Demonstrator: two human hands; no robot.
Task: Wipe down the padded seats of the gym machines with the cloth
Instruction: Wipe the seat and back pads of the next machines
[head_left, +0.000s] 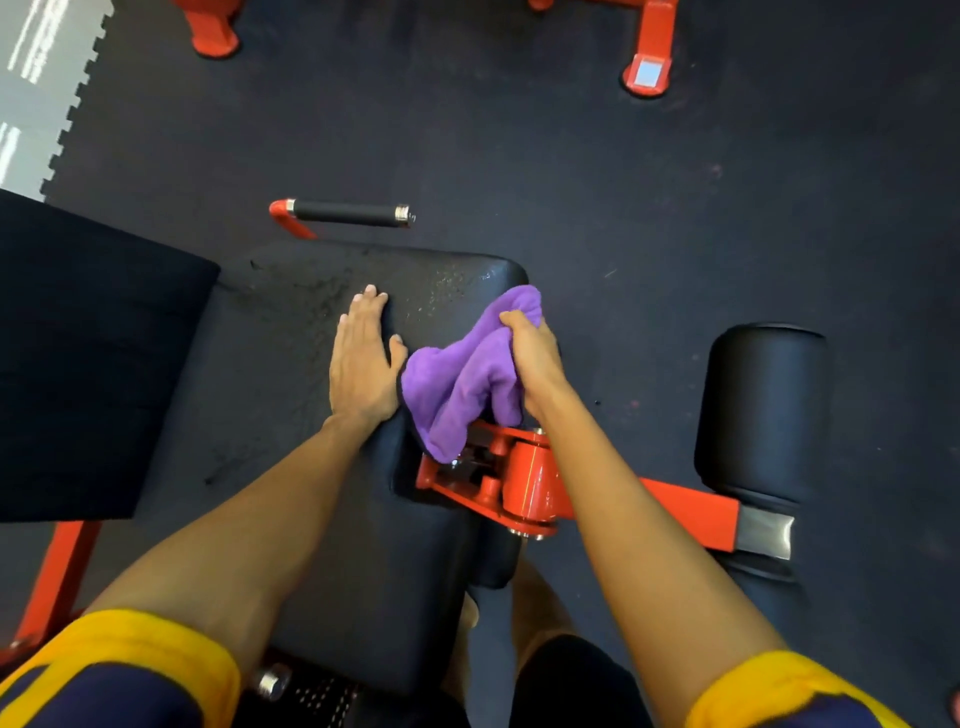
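Note:
The black padded seat (291, 374) of a red-framed machine fills the middle of the view, with damp speckles near its far edge. My left hand (363, 358) lies flat on the pad, fingers straight and pointing away from me. Just to its right, my right hand (532, 348) grips a bunched purple cloth (457, 384) at the seat's right edge. The cloth's lower end hangs over the red pivot bracket (519, 478).
A black backrest pad (88, 358) stands at the left. A black roller pad (763, 410) on a red arm sits at the right. A black-grip handle (348, 213) juts out beyond the seat. Red frame feet (647, 73) stand on the dark rubber floor farther off.

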